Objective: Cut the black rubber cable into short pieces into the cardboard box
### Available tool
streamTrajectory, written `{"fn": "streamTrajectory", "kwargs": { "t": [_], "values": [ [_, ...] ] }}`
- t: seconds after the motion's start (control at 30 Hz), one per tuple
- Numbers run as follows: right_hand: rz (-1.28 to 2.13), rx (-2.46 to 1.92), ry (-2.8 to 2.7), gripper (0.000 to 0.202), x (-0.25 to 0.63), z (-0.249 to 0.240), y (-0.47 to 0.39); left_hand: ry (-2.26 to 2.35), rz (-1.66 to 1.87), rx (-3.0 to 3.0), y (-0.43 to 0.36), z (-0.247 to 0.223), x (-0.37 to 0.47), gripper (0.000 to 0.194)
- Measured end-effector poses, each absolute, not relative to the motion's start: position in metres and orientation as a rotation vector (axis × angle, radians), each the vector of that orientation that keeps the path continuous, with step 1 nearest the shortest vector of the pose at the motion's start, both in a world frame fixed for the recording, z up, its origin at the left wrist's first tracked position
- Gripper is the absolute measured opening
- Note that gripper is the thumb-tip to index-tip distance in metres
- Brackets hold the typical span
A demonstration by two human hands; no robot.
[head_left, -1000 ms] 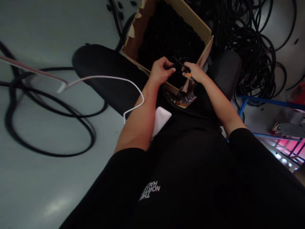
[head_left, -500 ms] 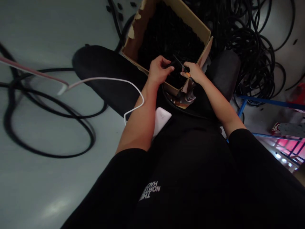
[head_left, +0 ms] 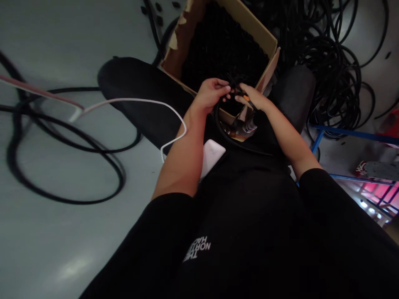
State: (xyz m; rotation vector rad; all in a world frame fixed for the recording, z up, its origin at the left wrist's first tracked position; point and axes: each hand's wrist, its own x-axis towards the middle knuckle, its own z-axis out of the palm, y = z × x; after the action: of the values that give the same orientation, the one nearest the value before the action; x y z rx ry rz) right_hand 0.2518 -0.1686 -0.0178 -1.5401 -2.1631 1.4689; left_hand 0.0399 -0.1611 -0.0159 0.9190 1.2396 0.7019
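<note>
Over the near corner of a cardboard box [head_left: 258,24], my two hands work close together. My left hand [head_left: 212,94] is closed in a pinch on the end of a black cable [head_left: 222,132], which curves down across my lap. Just to its right, my right hand [head_left: 253,98] is wrapped round scissors [head_left: 247,99] with orange and black handles. The blades are dark against the box and hard to make out. Many short black pieces [head_left: 224,45] fill the box, which stands between my knees.
A large tangle of black cable [head_left: 330,74] lies at the right. More cable loops [head_left: 67,201] spread over the left floor. A white power bank [head_left: 212,154] rests on my lap, its white cord [head_left: 140,100] crossing my left forearm. A blue metal frame [head_left: 358,132] stands at right.
My hands have come closer together, the left moving slightly right and down. The scissor blades, seen spread away from the left fingers before, are now beside them at the cable.
</note>
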Motion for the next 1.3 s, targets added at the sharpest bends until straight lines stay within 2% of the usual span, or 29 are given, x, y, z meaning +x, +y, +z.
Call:
{"fn": "streamTrajectory", "kwargs": {
  "t": [0.27,0.53,0.7,0.93,1.1,1.3],
  "values": [
    [1.324,-1.742,-2.057,0.043,0.255,-0.016,-0.167,1.221,0.715,1.001,-0.166,-0.008,0.035,0.057],
    [1.333,-1.647,-2.141,0.039,0.269,-0.023,-0.161,1.265,0.628,1.038,-0.164,-0.013,0.034,0.040],
    [1.365,-1.686,-2.121,0.033,0.270,-0.005,-0.162,1.316,0.618,1.011,-0.163,-0.026,0.031,0.046],
    [1.450,-1.596,-2.107,0.043,0.277,0.012,-0.170,1.258,0.744,1.022,-0.171,-0.013,0.026,0.051],
    [1.489,-1.447,-2.234,0.053,0.277,-0.010,-0.171,1.295,0.736,1.050,-0.170,-0.020,0.028,0.057],
    [1.500,-1.469,-2.179,0.046,0.261,-0.041,-0.166,1.229,0.715,1.114,-0.168,-0.038,0.033,0.063]
  ]
}}
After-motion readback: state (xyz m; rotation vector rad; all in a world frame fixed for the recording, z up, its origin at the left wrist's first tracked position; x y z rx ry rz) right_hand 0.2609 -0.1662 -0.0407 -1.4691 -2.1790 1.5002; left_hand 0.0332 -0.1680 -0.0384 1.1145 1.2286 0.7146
